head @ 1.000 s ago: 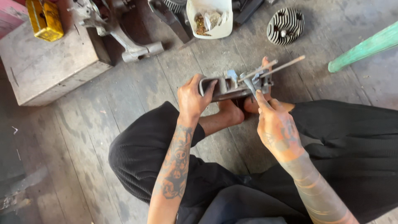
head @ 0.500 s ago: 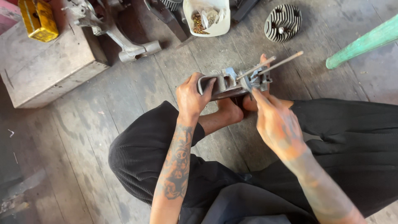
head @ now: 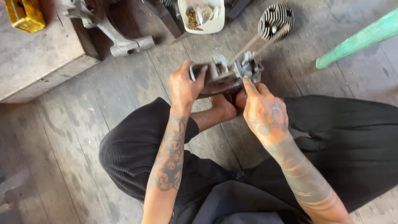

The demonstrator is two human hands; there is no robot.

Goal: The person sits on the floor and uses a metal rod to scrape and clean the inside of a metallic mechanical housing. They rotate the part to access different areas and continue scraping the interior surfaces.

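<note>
The left hand (head: 185,85) grips a metal engine part (head: 222,76) above the feet. The right hand (head: 265,114) pinches something at its right end, perhaps a fitting; the work looks unfinished.

Finned cylinder head (head: 275,20), white tub (head: 202,15), yellow can (head: 25,15)

Your left hand (head: 187,85) covers the near end of the metal part (head: 224,76). Thin rods (head: 257,43) blurred. Yellow can (head: 25,14) and white tub (head: 202,15) cut off at top edge.

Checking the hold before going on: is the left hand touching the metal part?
Touching. The head view shows the left hand wrapped around the end of the metal part.
</note>
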